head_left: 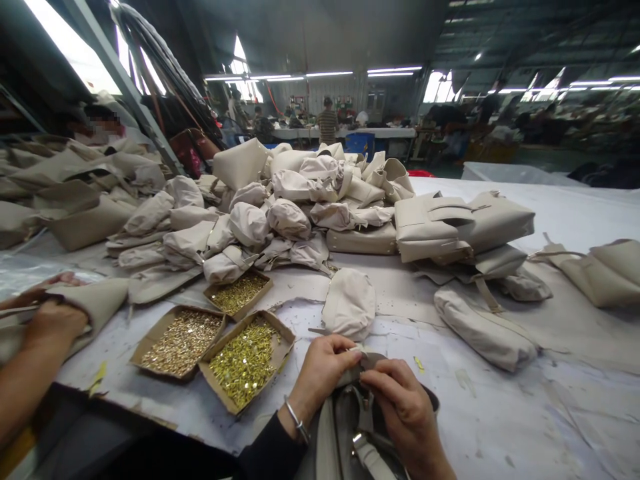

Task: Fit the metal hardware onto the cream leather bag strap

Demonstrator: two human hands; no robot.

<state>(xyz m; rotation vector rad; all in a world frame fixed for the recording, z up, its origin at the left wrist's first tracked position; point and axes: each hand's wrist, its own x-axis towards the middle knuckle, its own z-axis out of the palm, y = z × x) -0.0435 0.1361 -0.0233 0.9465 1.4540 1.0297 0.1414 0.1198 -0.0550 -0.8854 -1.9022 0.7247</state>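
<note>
Both of the person's hands are drawn in close at the near edge of the table [500, 413], working on a pale grey handbag [345, 433] that hangs half off that edge toward the body. The left hand [320, 373], a bangle on its wrist, has its fingers curled narrow and pinched on a small piece at the bag's top rim, and the right hand [400, 407] meets it there from the other side, thumb and forefinger closed on the same spot, so the two sets of fingertips nearly touch. The bag's long axis runs away from the table, down toward the lap, with a strap and a bright buckle [357, 439] showing just below the hands (what exactly is nipped between the fingers is too small to tell). Three open cardboard trays of brass fittings [245, 360] sit just left of the left hand, clearly nearer to it than to the right. Straight ahead lies a single stuffed pouch [349, 303], and beyond it a big heap of the same beige bags [280, 200]. To the right the tabletop is bare paper, leaving room on that side. At far left another person's hand [53, 320] rests on a bag [95, 303] of their own, well apart.
</note>
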